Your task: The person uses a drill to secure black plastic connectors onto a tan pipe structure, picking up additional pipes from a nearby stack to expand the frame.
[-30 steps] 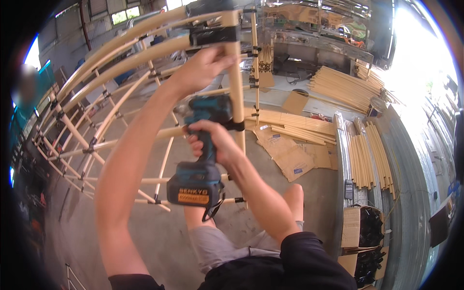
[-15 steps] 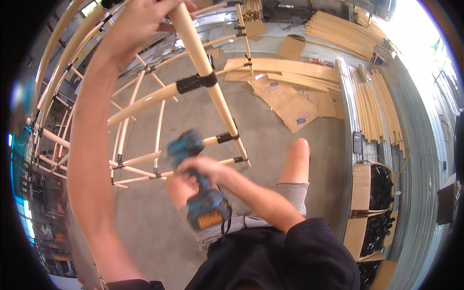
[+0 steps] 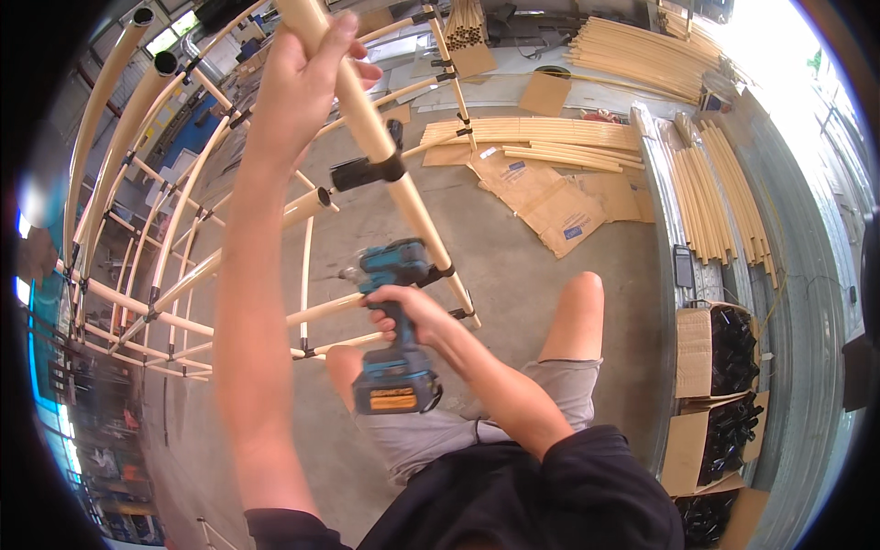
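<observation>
My left hand (image 3: pixel 304 84) is closed around a tan pipe (image 3: pixel 367 119) that slants down to the right. A black joint (image 3: pixel 362 172) is fitted on this pipe below my hand. Just left of the joint, the hollow end of a crosswise tan pipe (image 3: pixel 302 209) stands apart from it. My right hand (image 3: pixel 405 310) grips a teal and black cordless impact driver (image 3: pixel 394 261) by its handle. Its bit points left, toward the frame, and touches nothing I can make out. Lower on the slanting pipe, another black joint (image 3: pixel 440 273) shows behind the driver.
A frame of tan pipes (image 3: pixel 188 321) with black joints spreads across the left. Flattened cardboard (image 3: pixel 541 206) and loose pipes (image 3: pixel 550 133) lie on the floor ahead. To the right are metal rails (image 3: pixel 658 183), more tan pipes (image 3: pixel 692 197) and open boxes of black fittings (image 3: pixel 731 348).
The crosswise pipe's end has parted from the black joint. My left hand and the slanting pipe have shifted slightly, and the driver has moved right and up, its bit pointing left.
</observation>
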